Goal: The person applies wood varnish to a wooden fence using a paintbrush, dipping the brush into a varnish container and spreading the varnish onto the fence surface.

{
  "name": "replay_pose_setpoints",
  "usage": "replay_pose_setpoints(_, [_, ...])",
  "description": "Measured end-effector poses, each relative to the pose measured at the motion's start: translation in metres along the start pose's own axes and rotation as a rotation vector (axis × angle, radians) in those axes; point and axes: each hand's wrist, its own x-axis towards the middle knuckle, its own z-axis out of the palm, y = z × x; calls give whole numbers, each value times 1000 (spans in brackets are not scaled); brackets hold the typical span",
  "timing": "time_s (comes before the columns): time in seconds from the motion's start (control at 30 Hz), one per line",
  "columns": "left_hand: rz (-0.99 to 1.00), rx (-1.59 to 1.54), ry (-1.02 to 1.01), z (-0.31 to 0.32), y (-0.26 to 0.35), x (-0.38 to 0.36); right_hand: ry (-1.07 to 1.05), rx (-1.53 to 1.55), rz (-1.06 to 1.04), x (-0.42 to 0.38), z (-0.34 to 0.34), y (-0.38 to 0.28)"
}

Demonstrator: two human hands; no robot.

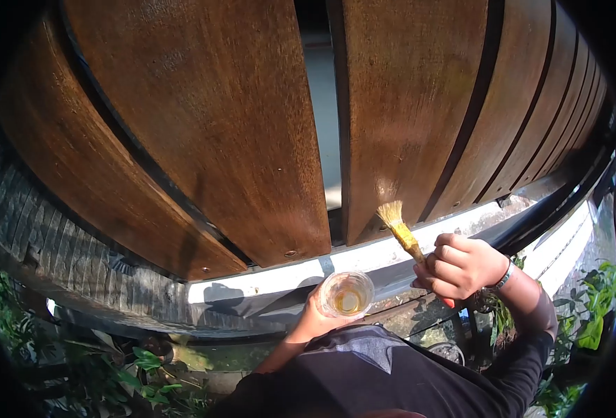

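My right hand is closed around the handle of a paintbrush with a yellow band. Its pale bristles point up and left, over the lower end of a brown wooden board. Whether the bristles touch the wood I cannot tell. In my left hand is a clear plastic cup with some yellowish liquid at the bottom, held below the boards near my chest. Other brown boards stand side by side with dark gaps between them.
A white ledge runs under the boards. Grey ridged stone or roofing lies at the left. Green plants grow at the lower left and right. A dark curved rail is at the right.
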Motion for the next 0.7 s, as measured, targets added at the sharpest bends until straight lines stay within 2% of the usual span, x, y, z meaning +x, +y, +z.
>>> replay_pose_setpoints(0.07, [-26,-34,-22,-3,1,1,-17,63,41,-3,3,-5])
replay_pose_setpoints(0.13, [-6,-7,0,-6,2,1,88,262,154,-7,3,-4])
replay_pose_setpoints(0.2, [10,-4,-14,-7,7,2,49,434,212,-3,-2,-3])
replay_pose_setpoints(0.27, [21,-1,-29,-8,11,3,40,335,203,-4,5,-3])
replay_pose_setpoints(0.3, [41,11,-16,-8,12,3,-37,284,225,-8,5,-1])
replay_pose_setpoints(0.37, [75,41,7,-7,14,3,-9,235,265,-10,-3,10])
replay_pose_setpoints(0.47, [24,30,33,-9,8,-1,82,147,320,-6,-36,35])
replay_pose_setpoints(0.57, [20,20,23,-12,4,-2,131,0,269,4,-70,57])
replay_pose_setpoints(0.7, [29,31,-17,-14,2,-4,62,-254,260,2,-127,73])
